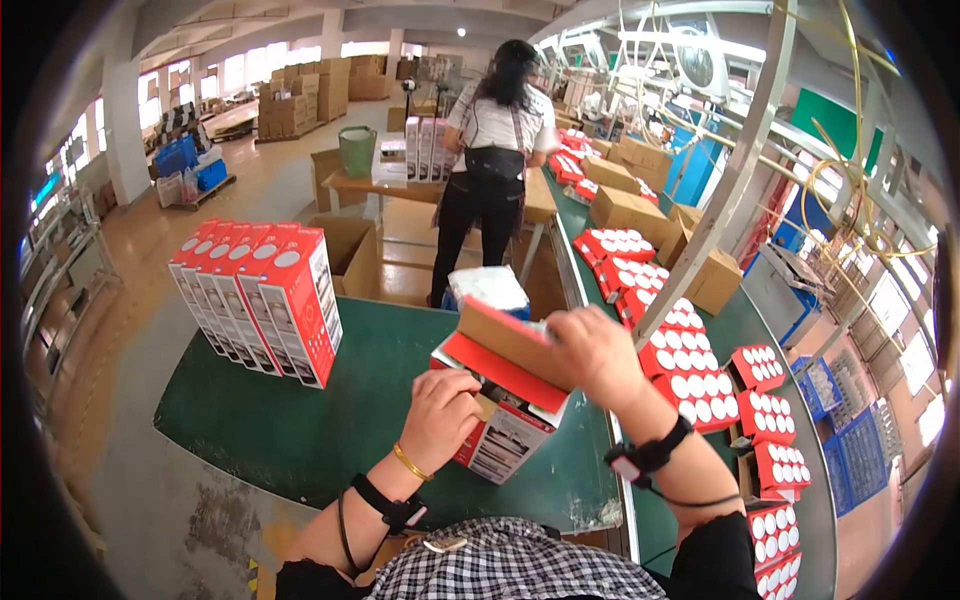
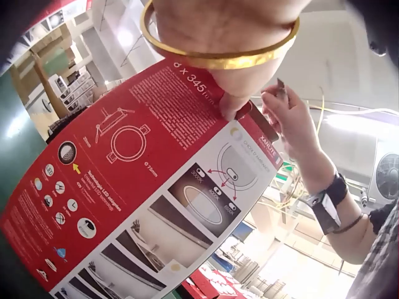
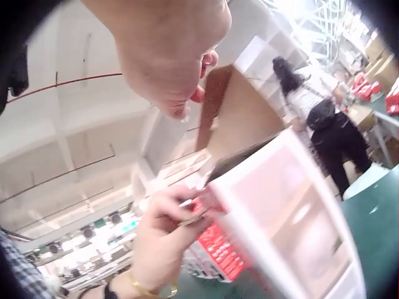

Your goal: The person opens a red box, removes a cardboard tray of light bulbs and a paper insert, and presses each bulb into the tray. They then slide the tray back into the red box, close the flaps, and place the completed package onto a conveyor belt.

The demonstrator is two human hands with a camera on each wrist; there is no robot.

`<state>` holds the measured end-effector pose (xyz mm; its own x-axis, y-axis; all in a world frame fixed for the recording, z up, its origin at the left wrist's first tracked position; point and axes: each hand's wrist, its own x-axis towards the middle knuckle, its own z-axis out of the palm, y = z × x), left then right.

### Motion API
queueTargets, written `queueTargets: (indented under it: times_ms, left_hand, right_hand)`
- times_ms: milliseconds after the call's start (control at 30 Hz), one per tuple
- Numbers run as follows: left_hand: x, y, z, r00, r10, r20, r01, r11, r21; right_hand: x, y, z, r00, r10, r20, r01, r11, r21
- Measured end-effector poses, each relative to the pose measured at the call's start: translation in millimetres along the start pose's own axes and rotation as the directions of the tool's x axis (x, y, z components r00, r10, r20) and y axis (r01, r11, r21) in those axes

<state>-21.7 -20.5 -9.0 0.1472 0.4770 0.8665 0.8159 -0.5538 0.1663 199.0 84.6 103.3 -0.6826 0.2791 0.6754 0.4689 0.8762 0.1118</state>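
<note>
A red and white printed box (image 1: 510, 440) stands on the green table, its lid flap (image 1: 515, 345) raised, brown inside. My left hand (image 1: 440, 415) pinches the box's top edge on the near left; in the right wrist view the left hand (image 3: 162, 233) has thumb and fingers together at the red edge. At the right end of the raised flap, my right hand (image 1: 600, 360) has its fingers curled round the edge. The left wrist view shows the right hand (image 2: 293, 124) behind the box corner, a small dark piece at its fingertips, not identifiable. The box's inside is mostly hidden.
Several upright red and white boxes (image 1: 265, 300) stand in a row at the table's left. Packs with white discs (image 1: 690, 360) line the green bench on the right. A white-topped bundle (image 1: 488, 288) lies beyond the box; a person (image 1: 490, 170) stands farther back.
</note>
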Motion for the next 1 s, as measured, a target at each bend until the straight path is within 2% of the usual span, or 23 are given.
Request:
queueTargets:
  times_ms: [67,133,200,267,400,467,533,567,600,667,700,733,800,867,933,1000]
  left_hand:
    - [-2.7,-2.4,5.0,0.997,-0.072,0.022,0.073,0.994,-0.086]
    - [-2.4,-0.6,4.8,0.996,-0.091,0.019,0.093,0.990,-0.102]
    - [-3.1,-1.4,4.1,0.996,-0.088,0.022,0.090,0.987,-0.135]
    - [-3.7,-2.5,2.3,0.996,-0.092,0.020,0.094,0.981,-0.170]
    - [-5.8,0.4,-3.8,0.994,-0.106,0.029,0.110,0.964,-0.243]
    - [-9.9,-0.4,-5.4,0.994,-0.104,0.026,0.107,0.965,-0.241]
    - [-10.2,2.4,-7.6,0.994,-0.103,0.036,0.109,0.961,-0.255]
    - [-10.5,3.8,-9.9,0.994,-0.097,0.046,0.106,0.960,-0.259]
    - [-9.8,4.3,-12.4,0.993,-0.102,0.060,0.113,0.963,-0.246]
    - [-6.5,1.5,-14.2,0.993,-0.099,0.071,0.113,0.964,-0.242]
    - [-5.6,-2.4,-17.5,0.991,-0.087,0.106,0.110,0.965,-0.238]
    - [-5.1,-5.2,-22.0,0.986,-0.078,0.148,0.112,0.966,-0.234]
    - [14.5,-4.5,-41.9,0.966,-0.020,0.259,0.096,0.954,-0.283]
    - [30.2,-6.3,-51.8,0.968,-0.064,0.242,0.144,0.933,-0.328]
    - [38.4,-18.1,-51.1,0.947,-0.244,0.207,0.296,0.915,-0.276]
    - [50.8,-28.4,-50.5,0.932,-0.290,0.217,0.315,0.944,-0.095]
  right_hand:
    - [5.1,-35.6,-6.1,0.996,-0.070,0.050,0.070,0.998,0.000]
    - [6.9,-53.3,-7.2,0.984,-0.068,0.164,0.063,0.997,0.037]
    - [3.6,-47.7,-3.3,0.980,-0.058,0.190,0.061,0.998,-0.010]
    - [4.5,-41.7,-3.2,0.973,0.055,0.222,-0.032,0.994,-0.104]
    - [7.2,-20.5,12.0,0.980,0.076,0.184,-0.026,0.966,-0.257]
    - [3.3,-4.0,24.2,0.978,0.123,0.166,-0.084,0.970,-0.227]
    - [-9.1,13.1,37.8,0.944,0.216,0.249,-0.218,0.976,-0.018]
    - [-16.5,17.0,47.3,0.866,0.330,0.376,-0.396,0.912,0.112]
    - [-27.4,23.5,59.3,0.863,0.343,0.372,-0.408,0.907,0.110]
    - [-45.8,38.4,74.5,0.802,0.308,0.512,-0.528,0.767,0.365]
    - [-45.3,33.6,66.5,0.757,0.343,0.555,-0.605,0.689,0.399]
    - [-44.6,33.7,60.4,0.751,0.353,0.558,-0.615,0.681,0.397]
    - [-43.9,30.2,47.4,0.919,0.284,0.276,-0.378,0.834,0.401]
    - [-38.4,16.8,18.7,0.942,0.314,0.115,-0.332,0.834,0.441]
    - [-39.8,1.0,-5.3,0.940,0.335,0.069,-0.329,0.831,0.448]
    - [-45.0,-14.4,-24.1,0.984,0.172,0.048,-0.179,0.940,0.290]
